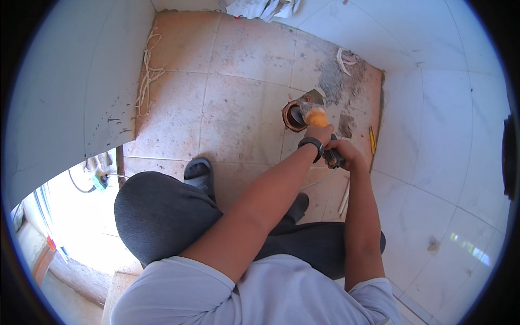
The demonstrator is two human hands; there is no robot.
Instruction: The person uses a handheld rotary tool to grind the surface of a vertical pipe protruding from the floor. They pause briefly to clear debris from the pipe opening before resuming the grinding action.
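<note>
An angle grinder [316,116] with an orange body is held in both my hands, its head down at a round pipe opening [292,120] in the tiled floor. My left hand [320,133], with a dark band on its wrist, wraps round the grinder's body just behind the head. Farther back, my right hand [348,154] closes on its dark rear handle. The grinder's disc looks to be at the pipe's rim; whether it touches I cannot tell.
Grey rubble dust [334,81] lies beyond the pipe, near a rough broken patch [346,126]. By the right wall is a yellow, pen-like tool [372,141]. White cord [145,89] runs along the left wall. White strips [344,201] lie near my right knee.
</note>
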